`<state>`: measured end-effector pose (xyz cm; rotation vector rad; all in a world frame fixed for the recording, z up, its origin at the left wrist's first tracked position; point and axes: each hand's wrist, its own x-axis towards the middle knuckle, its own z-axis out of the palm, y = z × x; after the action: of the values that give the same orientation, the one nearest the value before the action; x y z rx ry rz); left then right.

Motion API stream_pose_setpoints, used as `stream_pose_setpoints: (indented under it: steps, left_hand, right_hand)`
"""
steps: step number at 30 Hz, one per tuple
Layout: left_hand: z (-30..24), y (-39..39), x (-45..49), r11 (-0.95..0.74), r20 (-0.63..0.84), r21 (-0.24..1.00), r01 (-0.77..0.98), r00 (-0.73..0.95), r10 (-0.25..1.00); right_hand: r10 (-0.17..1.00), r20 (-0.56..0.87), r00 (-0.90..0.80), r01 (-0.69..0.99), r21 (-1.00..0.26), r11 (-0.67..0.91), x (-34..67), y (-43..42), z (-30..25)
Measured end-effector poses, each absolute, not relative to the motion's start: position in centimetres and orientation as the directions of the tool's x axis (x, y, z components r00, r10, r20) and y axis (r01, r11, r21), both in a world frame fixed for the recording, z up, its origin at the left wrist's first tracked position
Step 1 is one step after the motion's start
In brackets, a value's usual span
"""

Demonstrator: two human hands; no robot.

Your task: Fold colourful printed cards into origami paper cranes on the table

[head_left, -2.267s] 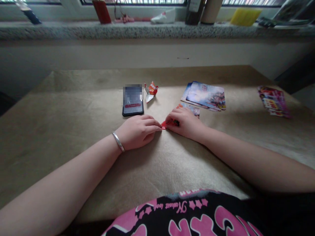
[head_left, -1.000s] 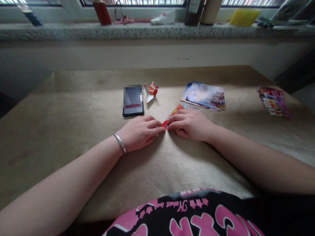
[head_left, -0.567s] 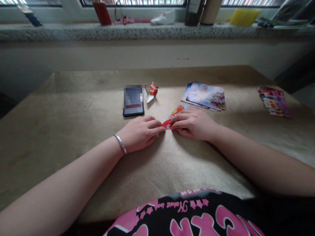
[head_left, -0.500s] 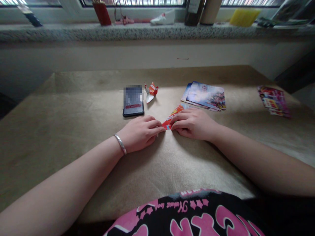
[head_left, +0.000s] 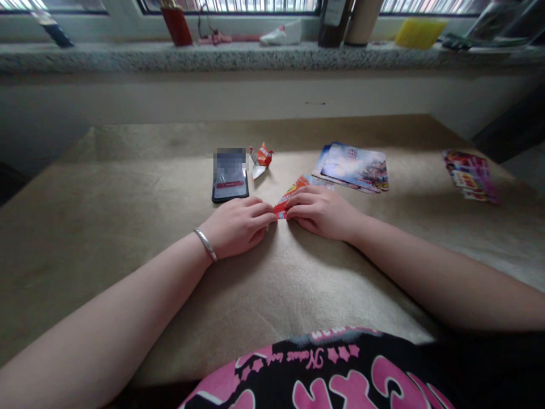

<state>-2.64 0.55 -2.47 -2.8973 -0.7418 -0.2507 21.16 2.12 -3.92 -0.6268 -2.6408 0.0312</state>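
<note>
A small folded piece of red printed paper (head_left: pixel 286 199) lies on the tan table (head_left: pixel 128 216) between my hands. My left hand (head_left: pixel 238 226), with a silver bracelet at the wrist, pinches its near tip with closed fingers. My right hand (head_left: pixel 319 211) presses curled fingers on the paper's right side and covers most of it. Only a narrow red strip shows above the fingers.
A dark phone (head_left: pixel 230 175) lies just beyond my left hand, with a folded paper crane (head_left: pixel 260 158) beside it. A stack of printed sheets (head_left: pixel 353 167) sits at the right, and more coloured sheets (head_left: pixel 468 175) near the right edge. A window sill (head_left: pixel 255 54) holds several items.
Both hands and the paper have shifted slightly away from me and to the left. More of the red paper's upper strip shows than 2.3 s ago.
</note>
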Motion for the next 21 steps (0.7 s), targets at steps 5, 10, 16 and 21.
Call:
stream_pose_setpoints:
  steps: [5,10,16,21]
  left_hand:
    - [-2.5,0.3,-2.5,-0.865,0.202,-0.094,0.492,0.861,0.468]
    - [-2.5,0.2,-2.5,-0.853,0.185,-0.099,0.512,0.852,0.490]
    - [-2.6,0.2,-2.4,-0.867,0.198,-0.071,0.493,0.859,0.472]
    - [-2.6,0.3,-2.4,-0.869,0.196,-0.063,0.491,0.860,0.472]
  right_hand:
    - [0.435,0.398,-0.808,0.452,-0.056,0.890,21.3,2.1,-3.7]
    - [0.481,0.390,-0.785,0.524,0.004,0.852,21.3,1.7,-3.1]
    - [0.487,0.344,-0.802,0.519,-0.001,0.855,21.8,1.8,-2.9]
    - [0.502,0.312,-0.806,0.531,0.008,0.847,22.3,1.8,-2.8]
